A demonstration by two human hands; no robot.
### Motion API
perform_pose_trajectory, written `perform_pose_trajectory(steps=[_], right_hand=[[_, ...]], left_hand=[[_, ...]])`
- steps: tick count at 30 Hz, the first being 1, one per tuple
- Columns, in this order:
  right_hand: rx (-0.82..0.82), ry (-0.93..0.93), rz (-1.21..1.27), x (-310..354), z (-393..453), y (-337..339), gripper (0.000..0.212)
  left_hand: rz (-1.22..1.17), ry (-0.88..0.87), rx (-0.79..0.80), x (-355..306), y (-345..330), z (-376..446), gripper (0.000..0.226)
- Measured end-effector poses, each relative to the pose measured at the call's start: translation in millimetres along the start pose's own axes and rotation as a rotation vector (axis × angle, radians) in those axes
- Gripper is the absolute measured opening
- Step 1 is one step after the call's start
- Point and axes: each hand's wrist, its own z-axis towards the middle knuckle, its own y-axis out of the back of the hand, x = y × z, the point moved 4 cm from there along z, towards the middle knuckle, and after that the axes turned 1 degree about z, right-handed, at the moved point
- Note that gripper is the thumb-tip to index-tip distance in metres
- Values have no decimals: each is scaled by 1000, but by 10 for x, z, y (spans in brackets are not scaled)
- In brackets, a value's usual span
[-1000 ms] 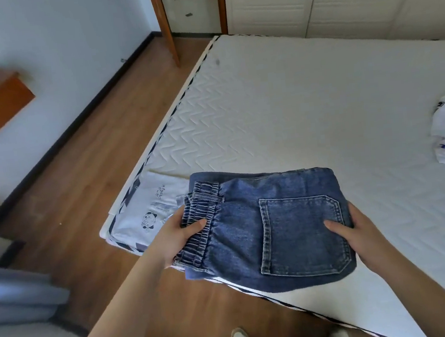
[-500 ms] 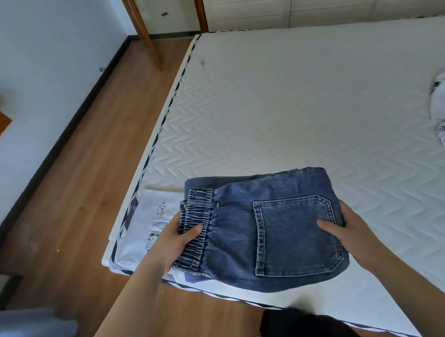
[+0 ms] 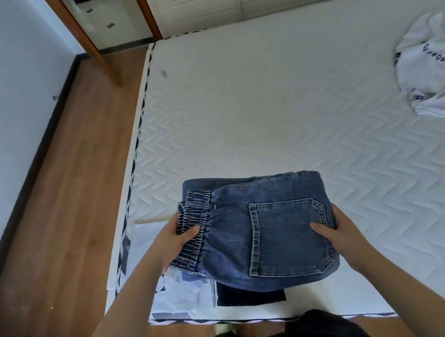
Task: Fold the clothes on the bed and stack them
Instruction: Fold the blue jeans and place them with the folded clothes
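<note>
1. Presently gripped at both short ends: folded denim jeans [image 3: 260, 230], left hand [image 3: 173, 243] clamped on the elastic waistband, right hand [image 3: 341, 234] clamped on the pocket side, apparently to keep the fold intact.
2. Held just over the folded stack [image 3: 190, 295] at the near-left mattress [image 3: 264, 109] corner, likely for placement on top.
3. Left unfolded at far right: white T-shirt [image 3: 436, 69].
4. Noted alongside: wood floor [image 3: 64, 212], white wall [image 3: 2, 95].

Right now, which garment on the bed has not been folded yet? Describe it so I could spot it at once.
Start from the white quilted mattress and go to its far right edge. There lies a white T-shirt, crumpled and loose, with dark lettering across it. Unlike the folded blue jeans held in both hands near the front edge, it lies alone, unfolded and untouched.
</note>
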Motion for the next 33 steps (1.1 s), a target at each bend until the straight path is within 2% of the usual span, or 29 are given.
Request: perform_pose_trajectory(steps=[10, 13, 17, 25, 33], right_hand=[[-407, -48, 106, -618, -700, -676, 41], [-502, -57, 161, -758, -1000, -963, 41], [-619, -77, 267, -1018, -1375, -1261, 36], [-745, -151, 547, -1705, -1912, -1649, 35], [-759, -193, 750, -2238, -1902, -1921, 34]], left_hand=[[316, -130, 349, 29, 255, 780, 34], [417, -161, 418, -18, 315, 877, 42], [548, -227, 481, -69, 225, 976, 36], [812, -314, 579, 68, -238, 919, 34], [1039, -402, 638, 106, -772, 1048, 44]])
